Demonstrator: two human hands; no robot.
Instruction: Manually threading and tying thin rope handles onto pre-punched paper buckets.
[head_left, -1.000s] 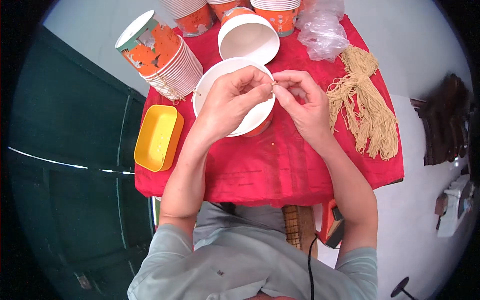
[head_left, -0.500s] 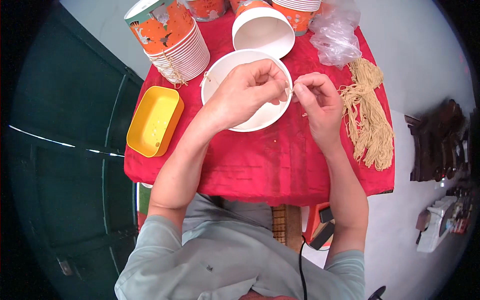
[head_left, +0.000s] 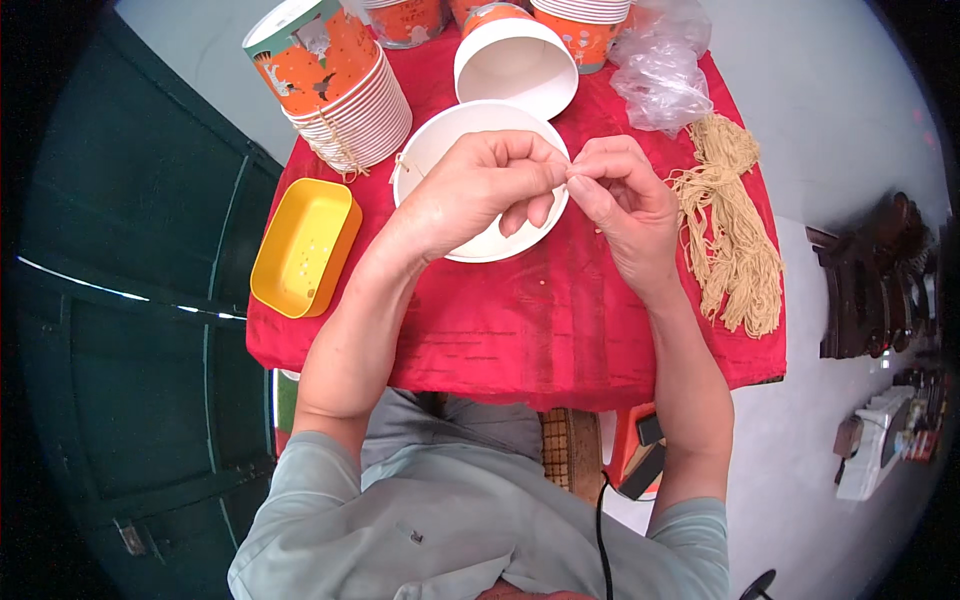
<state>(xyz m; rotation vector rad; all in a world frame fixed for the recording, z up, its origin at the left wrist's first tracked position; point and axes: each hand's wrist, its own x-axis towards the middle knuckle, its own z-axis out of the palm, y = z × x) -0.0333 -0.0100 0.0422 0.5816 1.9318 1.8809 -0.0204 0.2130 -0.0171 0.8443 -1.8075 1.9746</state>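
Note:
A white paper bucket (head_left: 470, 247) stands on the table with its mouth up, and a short tan string (head_left: 404, 165) shows at its left rim. My left hand (head_left: 490, 185) reaches across the bucket's mouth, thumb and forefinger pinched together. Fingertip to fingertip with it, my right hand (head_left: 632, 205) pinches at the bucket's right rim. Both hold a thin tan string there, mostly hidden by the fingers. To the right lies a loose bundle of tan string (head_left: 745, 265).
A yellow tray (head_left: 300, 245) with small bits in it sits at the left. Behind it rises a stack of orange-printed paper buckets (head_left: 345, 110). Another bucket (head_left: 515, 70) lies tipped at the back, beside a clear plastic bag (head_left: 660, 85). Red cloth (head_left: 480, 340) covers the table.
My hands have come together, fingertips now meeting at the bucket's right rim. The right hand has moved slightly left. The whole view has shifted a little.

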